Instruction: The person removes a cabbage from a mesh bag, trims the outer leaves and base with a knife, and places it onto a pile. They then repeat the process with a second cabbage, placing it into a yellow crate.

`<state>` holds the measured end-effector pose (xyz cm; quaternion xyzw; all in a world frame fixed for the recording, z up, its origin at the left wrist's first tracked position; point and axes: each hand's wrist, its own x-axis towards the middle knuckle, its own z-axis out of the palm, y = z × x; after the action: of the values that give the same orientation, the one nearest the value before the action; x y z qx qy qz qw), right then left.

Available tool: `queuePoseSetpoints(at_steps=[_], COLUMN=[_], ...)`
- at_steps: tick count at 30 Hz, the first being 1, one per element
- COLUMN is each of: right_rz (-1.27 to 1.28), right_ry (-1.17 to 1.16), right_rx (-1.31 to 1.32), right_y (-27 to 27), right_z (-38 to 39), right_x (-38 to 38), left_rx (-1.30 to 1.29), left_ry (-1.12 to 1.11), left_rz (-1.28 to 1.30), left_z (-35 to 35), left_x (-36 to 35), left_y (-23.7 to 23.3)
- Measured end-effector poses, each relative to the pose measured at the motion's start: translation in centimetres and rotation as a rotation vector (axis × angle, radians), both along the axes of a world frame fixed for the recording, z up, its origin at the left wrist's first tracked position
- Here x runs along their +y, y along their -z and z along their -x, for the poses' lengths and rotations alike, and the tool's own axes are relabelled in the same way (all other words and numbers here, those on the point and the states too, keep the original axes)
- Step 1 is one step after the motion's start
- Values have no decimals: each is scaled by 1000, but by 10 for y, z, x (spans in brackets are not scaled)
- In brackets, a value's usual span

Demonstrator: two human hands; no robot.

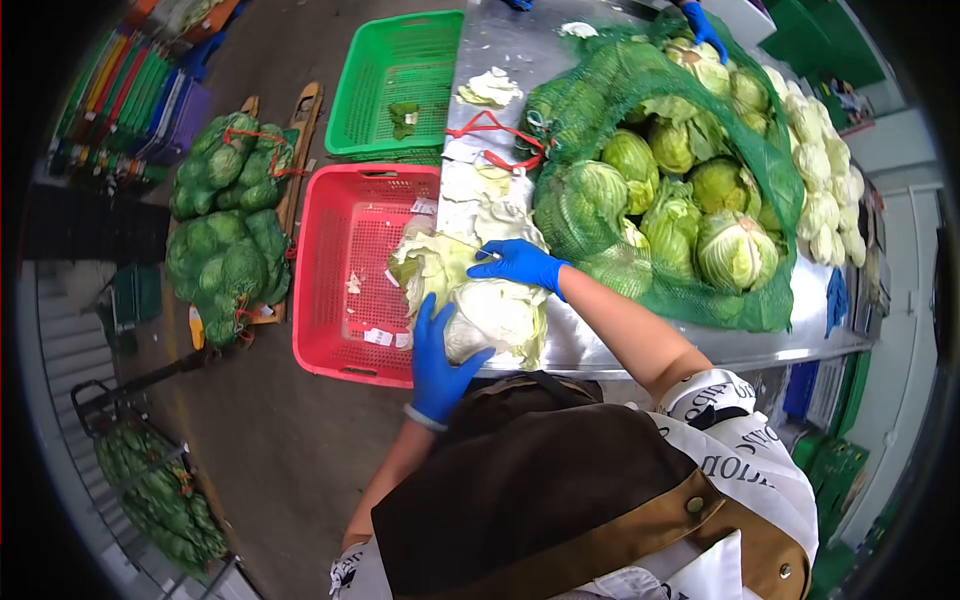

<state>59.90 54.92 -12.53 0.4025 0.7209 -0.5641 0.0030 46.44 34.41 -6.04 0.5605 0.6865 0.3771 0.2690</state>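
Cabbage head (495,318), pale greenish white and rounded, sits at the near edge of the shiny grey metal table (588,348), taken here as the centre of the clock. Loose, crumpled yellow-green outer leaves (440,264) spread at its 10 o'clock, reaching over the rim of the pinkish-red perforated plastic basket (325,300).

At 8 o'clock, the blue-gloved left hand (437,355) holds the cabbage in a wide cup, thumb well apart from the fingers along its near side. At 1 o'clock, the blue-gloved right hand (525,266) lies over the cabbage's top edge, fingers curled in narrowly on a small thin pale object (487,256), too small to identify; its fingertips are beside the leaves.

Farther out, whitish leaf scraps (490,88) and a looped red cord (490,128) lie towards 12. A bright green perforated plastic basket (350,95) stands at 11. Towards 2 lies an opened green mesh sack (785,190) full of green cabbages, and beyond it a row of pale trimmed cabbages (820,185). Another person's blue-gloved hand (705,35) touches the sack's far side at 1. Netted cabbages (228,245) rest on a wooden pallet between 9 and 10.
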Motion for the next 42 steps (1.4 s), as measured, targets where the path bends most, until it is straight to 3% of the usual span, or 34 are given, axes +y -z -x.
queuePoseSetpoints(at_steps=[2,4,6,9,11,13,18,24,26,29,30,34,37,41,42], right_rz=[318,616,529,468,453,222,316,48,-110,-200,-196,-375,-408,-110,-96], right_ry=[49,108,127,222,88,12,61,252,208,165,125,137,150,356,286], right_rx=[104,300,277,229,377,509,501,428,329,288,237,6,26,377,459], right_y=[-2,-13,-10,-19,5,-3,7,15,18,30,26,45,41,4,-1], right_z=[-3,-11,-19,-45,-63,-65,-48,-36,-28,-20,-23,-29,-41,-43,-38], right_x=[-3,-10,-14,-16,-28,-45,-46,-54,-54,-53,-50,-55,-60,-79,-85], left_rx=[75,134,228,400,269,89,-46,-67,-85,397,489,305,42,-305,-307], left_ry=[-13,220,394,336,335,317,376,379,369,457,492,547,346,196,217], left_rz=[-87,55,198,-23,83,181,293,304,247,89,143,215,326,327,361], left_z=[-7,-12,-16,-8,13,29,43,33,24,23,21,31,44,76,78], left_x=[27,55,60,47,38,32,30,31,28,26,26,18,7,4,9], left_y=[-13,-14,-8,2,10,9,4,-5,-4,-13,-22,-17,-9,25,26])
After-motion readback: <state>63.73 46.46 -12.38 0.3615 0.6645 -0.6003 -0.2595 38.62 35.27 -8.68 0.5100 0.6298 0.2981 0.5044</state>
